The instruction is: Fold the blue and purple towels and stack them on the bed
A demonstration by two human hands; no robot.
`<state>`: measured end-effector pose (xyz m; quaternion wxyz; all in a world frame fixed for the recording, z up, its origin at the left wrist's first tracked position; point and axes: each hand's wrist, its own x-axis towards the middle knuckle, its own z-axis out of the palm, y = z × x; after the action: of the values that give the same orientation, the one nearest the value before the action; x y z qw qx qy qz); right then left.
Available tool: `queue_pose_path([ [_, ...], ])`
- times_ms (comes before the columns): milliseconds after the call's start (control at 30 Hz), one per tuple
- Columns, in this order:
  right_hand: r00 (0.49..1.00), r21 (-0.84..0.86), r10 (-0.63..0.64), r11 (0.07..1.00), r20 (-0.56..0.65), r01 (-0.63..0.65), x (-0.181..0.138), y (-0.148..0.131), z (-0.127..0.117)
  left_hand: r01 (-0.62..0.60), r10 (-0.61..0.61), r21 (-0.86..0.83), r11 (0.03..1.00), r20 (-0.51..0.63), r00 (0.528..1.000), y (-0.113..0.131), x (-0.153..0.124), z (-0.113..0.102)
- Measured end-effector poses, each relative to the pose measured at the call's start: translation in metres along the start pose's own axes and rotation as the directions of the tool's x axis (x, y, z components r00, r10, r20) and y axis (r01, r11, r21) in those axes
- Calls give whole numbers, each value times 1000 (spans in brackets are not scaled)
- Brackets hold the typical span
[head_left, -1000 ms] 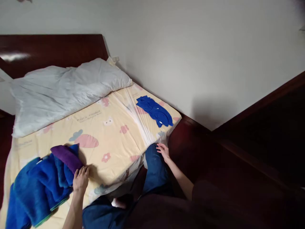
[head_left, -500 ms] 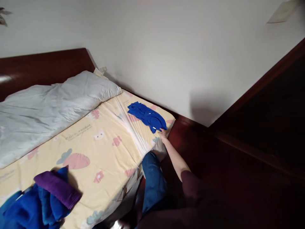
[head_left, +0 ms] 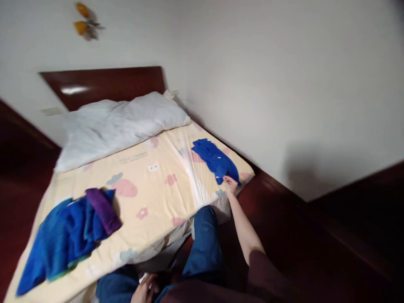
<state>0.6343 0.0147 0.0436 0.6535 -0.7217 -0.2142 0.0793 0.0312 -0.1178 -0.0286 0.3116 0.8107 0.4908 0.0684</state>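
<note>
A crumpled blue garment (head_left: 213, 156) with small white marks lies on the bed's near right corner. My right hand (head_left: 230, 184) reaches to its near edge, thumb and fingers pinched together on the cloth. Low in the picture, my left hand (head_left: 145, 290) is beside my thigh with its fingers curled. A small white patch shows at its fingertips; what it is I cannot make out. On the left of the bed lies a heap of blue cloth (head_left: 63, 235), with a folded purple cloth (head_left: 102, 210) across its right end.
The bed's pale yellow sheet (head_left: 158, 189) has carrot and flower prints. A long white pillow (head_left: 126, 122) lies before the dark wooden headboard (head_left: 116, 84). The right side meets a white wall (head_left: 268, 84). My bent knee (head_left: 205, 227) is against the bed's front edge.
The view has swung left, bringing the whole headboard and the cloth heap into sight. My right hand's fingers have closed on the blue garment's edge. More of my left hand shows.
</note>
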Motion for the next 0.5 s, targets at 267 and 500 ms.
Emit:
queue_pose_path([
  [267, 890, 19, -261, 962, 374, 274, -91, -17, 58, -2, -17, -145, 989, -128, 992, 65, 14, -41],
  [500, 611, 104, -240, 963, 754, 250, -264, -57, 87, -112, 0, -322, 940, -327, 945, 81, 36, -51],
])
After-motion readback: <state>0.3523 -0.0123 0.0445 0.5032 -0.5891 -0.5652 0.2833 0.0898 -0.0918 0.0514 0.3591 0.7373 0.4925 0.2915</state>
